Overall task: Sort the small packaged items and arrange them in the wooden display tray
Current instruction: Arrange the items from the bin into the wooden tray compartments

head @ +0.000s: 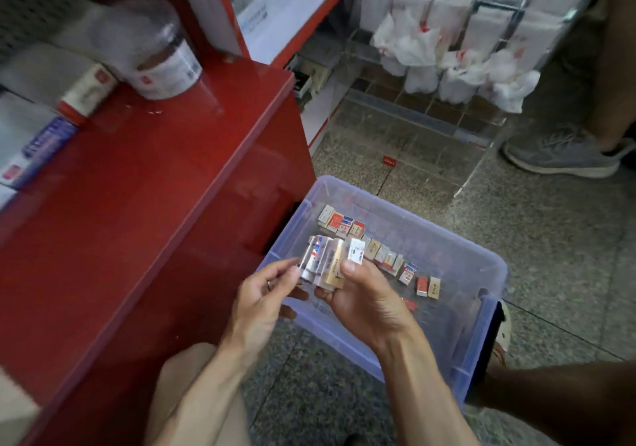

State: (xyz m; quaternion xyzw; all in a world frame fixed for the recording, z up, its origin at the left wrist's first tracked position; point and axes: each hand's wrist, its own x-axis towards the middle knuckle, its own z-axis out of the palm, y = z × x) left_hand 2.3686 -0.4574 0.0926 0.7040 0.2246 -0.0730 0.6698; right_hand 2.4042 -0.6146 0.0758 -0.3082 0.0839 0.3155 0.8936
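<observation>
Over the clear plastic bin (488, 270) at centre frame, my right hand (364, 299) grips a stack of small packets (328, 261) while my left hand (265, 294) pinches its edge; their print is too blurred to read. More loose packets (385, 256) lie in the bin.

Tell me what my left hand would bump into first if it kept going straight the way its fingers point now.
Most likely the stack of small packets: the left hand points up and right, its fingertips already at the stack's left edge, which the right hand grips. Depth is hard to judge from one view.
</observation>
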